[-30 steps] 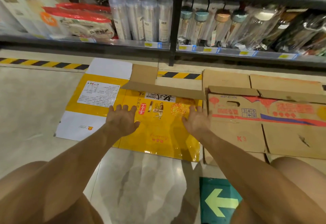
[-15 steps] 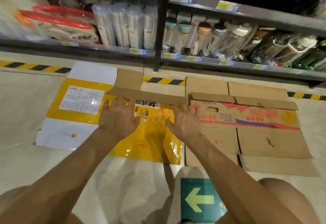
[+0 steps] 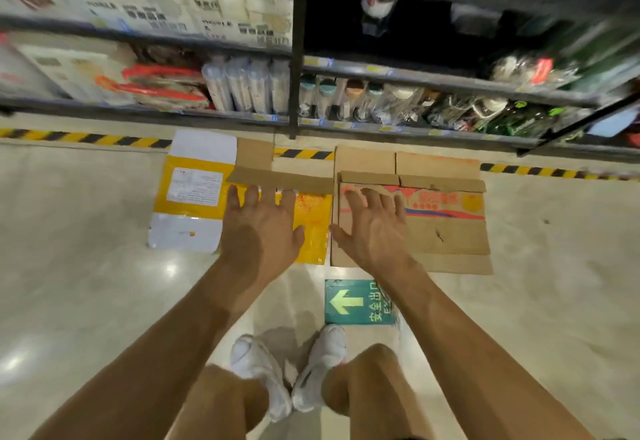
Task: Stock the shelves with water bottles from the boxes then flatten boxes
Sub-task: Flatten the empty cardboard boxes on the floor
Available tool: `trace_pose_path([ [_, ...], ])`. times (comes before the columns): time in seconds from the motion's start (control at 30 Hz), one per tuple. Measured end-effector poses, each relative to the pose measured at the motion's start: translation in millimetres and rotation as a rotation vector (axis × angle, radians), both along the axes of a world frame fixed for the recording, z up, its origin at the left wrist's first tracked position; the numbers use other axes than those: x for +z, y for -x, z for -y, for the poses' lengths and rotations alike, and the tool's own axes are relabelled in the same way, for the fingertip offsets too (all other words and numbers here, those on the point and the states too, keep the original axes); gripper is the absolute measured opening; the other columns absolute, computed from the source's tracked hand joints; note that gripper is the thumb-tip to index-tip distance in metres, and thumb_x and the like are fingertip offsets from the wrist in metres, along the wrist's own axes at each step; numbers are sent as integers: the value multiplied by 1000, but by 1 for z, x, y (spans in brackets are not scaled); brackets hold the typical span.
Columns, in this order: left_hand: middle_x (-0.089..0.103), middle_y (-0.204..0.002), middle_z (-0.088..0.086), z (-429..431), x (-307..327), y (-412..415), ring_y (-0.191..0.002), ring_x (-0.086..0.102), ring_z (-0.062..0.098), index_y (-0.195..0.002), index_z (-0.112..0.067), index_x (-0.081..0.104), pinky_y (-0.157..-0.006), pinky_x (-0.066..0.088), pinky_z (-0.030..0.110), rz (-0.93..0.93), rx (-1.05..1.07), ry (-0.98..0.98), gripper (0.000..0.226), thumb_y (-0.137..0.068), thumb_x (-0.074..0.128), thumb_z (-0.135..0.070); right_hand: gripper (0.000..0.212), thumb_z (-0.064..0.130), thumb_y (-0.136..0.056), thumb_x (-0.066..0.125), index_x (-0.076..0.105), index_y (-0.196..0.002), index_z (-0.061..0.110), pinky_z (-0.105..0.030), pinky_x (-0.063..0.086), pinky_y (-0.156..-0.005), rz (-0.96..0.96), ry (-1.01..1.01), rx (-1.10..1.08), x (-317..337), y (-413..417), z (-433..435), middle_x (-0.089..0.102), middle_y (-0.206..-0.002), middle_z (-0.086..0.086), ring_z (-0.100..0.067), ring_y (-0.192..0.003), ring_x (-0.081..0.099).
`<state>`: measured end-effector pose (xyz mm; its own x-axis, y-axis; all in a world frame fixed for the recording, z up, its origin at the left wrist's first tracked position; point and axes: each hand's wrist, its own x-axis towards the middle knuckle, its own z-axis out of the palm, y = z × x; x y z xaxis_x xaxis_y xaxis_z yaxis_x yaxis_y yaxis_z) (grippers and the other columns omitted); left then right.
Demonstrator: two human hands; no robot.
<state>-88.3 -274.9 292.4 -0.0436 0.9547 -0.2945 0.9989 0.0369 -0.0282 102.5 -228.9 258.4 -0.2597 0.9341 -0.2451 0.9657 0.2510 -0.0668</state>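
A: Boxes – where are they seen?
B: Two are laid flat on the floor (image 3: 76, 266), at the foot of the shelves (image 3: 450, 83). The yellow box (image 3: 194, 193) is on the left and the brown box (image 3: 446, 231) just to its right. Their edges are touching or v. nearly so.
A: Hands?
B: Both are opened, fingers straight and spread, nothing gripped. The left hand (image 3: 259, 231) is seen over the right part of the yellow box. The right hand (image 3: 374, 231) is seen over the left end of the brown box. Contact w/ the card can't be told; they're poss. held above it.
A: Bottles?
B: Capped bottles (image 3: 327, 100) are lined up on the lowest shelf, right bay, though much is blurred.
A: Anything else?
B: Striped tape (image 3: 86, 137) is run along the floor by the shelves. A green arrow sign (image 3: 349, 302) is stuck nearer, beside white shoes (image 3: 258, 363).
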Motion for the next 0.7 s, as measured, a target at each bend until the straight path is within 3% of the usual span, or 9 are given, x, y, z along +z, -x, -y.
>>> trace_pose_path([
  [0.13,59,-137,9,7,137,-11,-133,50,33,-143,-21,47,-118,31,56,-1,-43,-2,57,-97,47,-56,65,64,-93,57,54,-143,23,-55,35,-114,-38,-42,-103,149,-21,1,59,-141,-9,-36,-128,54],
  [0.23,56,-137,8,-8,239,-28,-132,50,32,-144,-23,46,-116,33,54,16,-101,-106,57,-98,48,-57,66,65,-96,52,49,-147,23,-55,34,-117,-73,-120,-188,247,-40,0,56,-145,-9,-35,-133,52],
  [0.37,56,-138,11,-33,350,-56,-131,51,35,-143,-19,44,-113,36,56,-25,-188,-216,57,-100,48,-57,63,66,-96,52,50,-142,24,-52,40,-111,-71,-247,-247,355,-69,-6,60,-137,-8,-33,-127,55],
  [0.53,54,-141,12,-46,451,-101,-131,51,36,-142,-19,45,-114,36,58,-42,-229,-292,57,-100,50,-57,68,68,-95,54,48,-147,23,-54,40,-112,-101,-347,-289,458,-103,-7,60,-138,-7,-33,-129,55],
  [0.7,57,-137,11,-58,526,-158,-126,55,35,-140,-18,46,-103,45,52,-48,-285,-404,56,-101,50,-57,69,70,-94,54,49,-145,23,-55,40,-112,-76,-406,-285,541,-161,-12,58,-138,-9,-35,-130,54],
])
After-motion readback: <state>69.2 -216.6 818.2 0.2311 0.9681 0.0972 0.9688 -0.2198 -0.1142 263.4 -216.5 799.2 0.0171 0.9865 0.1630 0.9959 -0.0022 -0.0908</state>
